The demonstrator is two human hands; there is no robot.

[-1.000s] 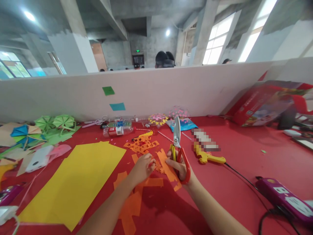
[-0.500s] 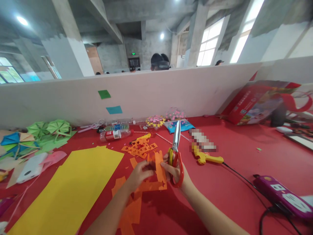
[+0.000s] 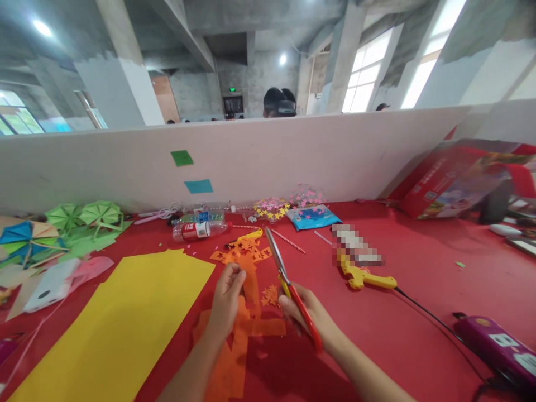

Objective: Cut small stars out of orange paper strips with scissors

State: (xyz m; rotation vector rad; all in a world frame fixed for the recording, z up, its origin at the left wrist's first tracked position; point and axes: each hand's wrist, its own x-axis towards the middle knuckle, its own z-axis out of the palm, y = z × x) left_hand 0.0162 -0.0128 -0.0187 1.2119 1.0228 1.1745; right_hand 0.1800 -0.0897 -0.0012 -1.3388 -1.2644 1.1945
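Observation:
My left hand (image 3: pixel 226 298) pinches a strip of orange paper (image 3: pixel 252 282) and holds it upright over the red table (image 3: pixel 410 290). My right hand (image 3: pixel 307 315) is closed around the red and yellow handles of a pair of scissors (image 3: pixel 288 285), whose shut blades tilt up and to the left beside the strip. More orange scraps (image 3: pixel 234 346) lie under my hands, and orange pieces with star cut-outs (image 3: pixel 245 254) lie just beyond them.
A large yellow sheet (image 3: pixel 121 324) lies at the left. A yellow glue gun (image 3: pixel 364 276) with a black cord and a purple power strip (image 3: pixel 498 346) are at the right. Plastic bottles (image 3: pixel 199 229), green paper fans (image 3: pixel 90 218) and a red box (image 3: pixel 456 176) line the white partition (image 3: pixel 293 156).
My left hand lifted the orange strip upright. The scissors, which pointed straight up, now lean left toward the strip, and my right hand has dropped lower.

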